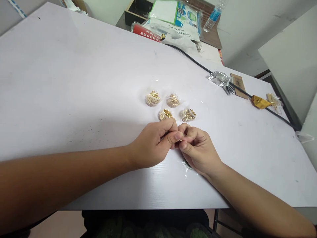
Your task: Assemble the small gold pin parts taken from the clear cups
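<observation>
My left hand (158, 142) and my right hand (198, 145) meet over the white table, fingertips pinched together. A tiny gold glint shows between them, but the piece itself is mostly hidden. Just beyond the fingers are small clear bags of gold-coloured metal pins: one bag (152, 98) at far left, another bag (172, 100) beside it, a nearer bag (165, 114) by my left knuckles, and a fourth bag (188, 115) above my right fingers. Beneath my right hand lies a clear plastic packet (187, 165) with a dark rounded edge, largely covered.
A black cable (190, 58) runs along the table's right side, past a silver foil wrapper (220, 78), a brown card (239, 85) and a gold wrapper (260, 102). Behind the table are a black box (137, 13), plastic packages (173, 26) and a water bottle (213, 16).
</observation>
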A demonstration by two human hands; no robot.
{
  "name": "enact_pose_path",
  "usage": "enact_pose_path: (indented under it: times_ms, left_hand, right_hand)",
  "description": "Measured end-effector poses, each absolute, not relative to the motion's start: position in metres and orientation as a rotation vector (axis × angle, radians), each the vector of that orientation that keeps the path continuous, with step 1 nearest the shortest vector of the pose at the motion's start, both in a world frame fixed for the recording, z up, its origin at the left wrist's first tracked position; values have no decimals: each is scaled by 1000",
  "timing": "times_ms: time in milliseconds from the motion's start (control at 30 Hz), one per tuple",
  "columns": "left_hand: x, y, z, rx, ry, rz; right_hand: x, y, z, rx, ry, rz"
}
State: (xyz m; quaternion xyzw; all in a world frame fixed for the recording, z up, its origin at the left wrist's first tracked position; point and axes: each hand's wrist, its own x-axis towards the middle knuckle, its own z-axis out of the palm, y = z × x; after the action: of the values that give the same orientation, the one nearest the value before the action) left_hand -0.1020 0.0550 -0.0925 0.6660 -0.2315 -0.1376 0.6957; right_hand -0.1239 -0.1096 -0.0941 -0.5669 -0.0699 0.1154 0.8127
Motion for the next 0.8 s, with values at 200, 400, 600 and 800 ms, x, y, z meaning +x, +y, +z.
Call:
enact_pose_path:
  times_ms: [200, 400, 600, 800]
  left_hand:
    - [-102, 55, -92, 1477, -519, -311]
    - [-102, 55, -94, 1504, -539, -285]
    - [-102, 56, -93, 1523, -546, -290]
    - [-101, 55, -94, 1514, -544, -283]
  right_hand:
    - [-124, -110, -95, -1204, -174, 248]
    - [-125, -110, -96, -1181, -184, 250]
    - [-125, -111, -94, -1157, -176, 284]
    - [-124, -112, -93, -1154, -132, 325]
